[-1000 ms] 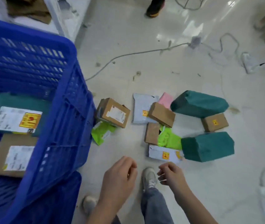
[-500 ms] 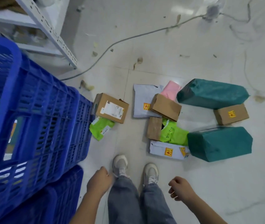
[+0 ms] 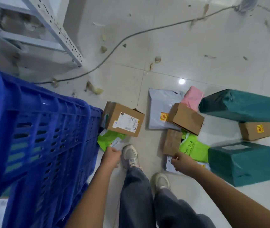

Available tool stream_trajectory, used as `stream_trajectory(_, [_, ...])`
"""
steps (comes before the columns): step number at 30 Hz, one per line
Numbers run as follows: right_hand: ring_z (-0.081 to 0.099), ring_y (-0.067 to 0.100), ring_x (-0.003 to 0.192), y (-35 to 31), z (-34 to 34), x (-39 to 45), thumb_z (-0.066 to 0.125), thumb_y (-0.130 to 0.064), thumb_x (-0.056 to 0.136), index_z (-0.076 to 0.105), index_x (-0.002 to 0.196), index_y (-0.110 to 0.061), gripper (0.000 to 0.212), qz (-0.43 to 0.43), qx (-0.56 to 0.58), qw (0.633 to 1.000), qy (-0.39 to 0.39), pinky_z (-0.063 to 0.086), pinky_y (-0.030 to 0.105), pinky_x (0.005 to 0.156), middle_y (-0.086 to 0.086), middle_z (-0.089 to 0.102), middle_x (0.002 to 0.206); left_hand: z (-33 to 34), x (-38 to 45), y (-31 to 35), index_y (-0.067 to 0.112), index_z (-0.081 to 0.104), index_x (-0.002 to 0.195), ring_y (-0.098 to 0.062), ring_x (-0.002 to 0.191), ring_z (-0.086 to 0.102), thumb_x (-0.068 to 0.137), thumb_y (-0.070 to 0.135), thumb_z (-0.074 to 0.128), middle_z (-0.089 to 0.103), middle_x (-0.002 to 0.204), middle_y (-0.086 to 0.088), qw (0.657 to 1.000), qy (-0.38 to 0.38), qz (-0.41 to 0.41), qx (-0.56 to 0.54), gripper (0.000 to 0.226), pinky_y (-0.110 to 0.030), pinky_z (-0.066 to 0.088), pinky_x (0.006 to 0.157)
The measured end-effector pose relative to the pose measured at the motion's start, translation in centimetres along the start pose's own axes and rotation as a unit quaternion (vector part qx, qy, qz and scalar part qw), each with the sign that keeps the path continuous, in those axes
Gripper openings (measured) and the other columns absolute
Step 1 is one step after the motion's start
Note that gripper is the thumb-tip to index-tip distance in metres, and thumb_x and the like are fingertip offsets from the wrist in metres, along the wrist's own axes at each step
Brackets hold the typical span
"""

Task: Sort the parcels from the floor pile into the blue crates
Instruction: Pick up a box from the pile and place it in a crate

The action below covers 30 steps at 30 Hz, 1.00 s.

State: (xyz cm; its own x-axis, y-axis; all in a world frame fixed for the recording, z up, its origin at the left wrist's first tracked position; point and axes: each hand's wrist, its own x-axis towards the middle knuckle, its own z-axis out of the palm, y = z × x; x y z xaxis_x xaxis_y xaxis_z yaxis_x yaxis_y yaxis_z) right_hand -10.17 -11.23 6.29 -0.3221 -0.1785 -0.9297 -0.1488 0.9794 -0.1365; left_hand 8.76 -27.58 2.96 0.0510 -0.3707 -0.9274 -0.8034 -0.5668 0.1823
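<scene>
A tall blue crate (image 3: 48, 102) fills the left side. The floor pile lies to its right: a labelled cardboard box (image 3: 122, 120), a green mailer (image 3: 109, 139) half under it, a grey mailer (image 3: 160, 109), a pink parcel (image 3: 192, 96), a plain brown box (image 3: 187, 118), a flat brown parcel (image 3: 171, 142), a second green mailer (image 3: 195, 148) and a white mailer (image 3: 169, 167). My left hand (image 3: 112, 156) grips the near corner of the first green mailer. My right hand (image 3: 178, 162) hovers, fingers curled, at the flat brown parcel's near edge; contact is unclear.
Two bulky teal parcels (image 3: 241, 106) (image 3: 244, 162) and a small brown box (image 3: 257, 130) lie at the right. My shoes (image 3: 129, 153) (image 3: 160, 180) stand between the two groups. A metal shelf leg (image 3: 62, 33) and a grey cable (image 3: 131, 37) cross the floor behind.
I have bent lower and stepped forward. Both hands dropped from waist height to the parcels, the left reaching the green mailer, the right reaching the flat brown parcel.
</scene>
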Motion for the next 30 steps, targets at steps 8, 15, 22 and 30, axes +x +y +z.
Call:
stream_trajectory(8, [0.049,0.017,0.06,-10.5,-2.9,12.7,0.053,-0.026,0.089,0.042,0.126,-0.014,0.041,-0.066,0.019,0.996,0.05,0.038,0.023,0.051,0.006,0.054,0.077,0.1,7.7,3.6,0.017,0.048,0.111,-0.028,0.093,0.057,0.085,0.028,0.065,0.05,0.108,-0.006,0.976,-0.074,-0.076,-0.19,0.033,-0.032,0.05,0.071])
stream_trajectory(15, [0.053,0.024,0.085,-13.7,0.2,22.0,0.064,-0.024,0.082,0.031,0.141,-0.02,0.067,-0.094,-0.026,0.995,0.008,0.049,0.031,0.065,0.01,0.052,0.109,1.2,15.4,3.4,0.011,0.038,0.134,-0.036,0.108,0.058,0.077,0.031,0.073,0.054,0.132,-0.018,0.906,-0.062,-0.096,-0.408,0.07,-0.048,0.053,0.083])
stream_trajectory(22, [0.051,0.026,0.098,-13.0,2.3,23.5,0.08,-0.029,0.069,0.039,0.13,-0.025,0.074,-0.113,-0.009,0.993,-0.023,0.046,0.028,0.076,0.012,0.038,0.125,1.6,15.9,2.7,0.022,0.034,0.142,-0.034,0.102,0.062,0.079,0.036,0.066,0.054,0.134,-0.01,0.897,-0.112,-0.047,-0.425,0.072,-0.043,0.057,0.065])
stream_trajectory(30, [0.058,0.009,0.09,-11.0,-3.0,10.9,0.081,-0.051,0.059,0.042,0.098,-0.03,0.059,-0.15,0.139,0.979,0.011,0.049,0.02,0.066,-0.005,0.054,0.114,0.0,5.5,7.4,0.041,0.047,0.124,-0.015,0.107,0.057,0.081,0.035,0.069,0.059,0.12,0.009,0.948,-0.038,0.076,-0.305,0.049,-0.032,0.051,0.069])
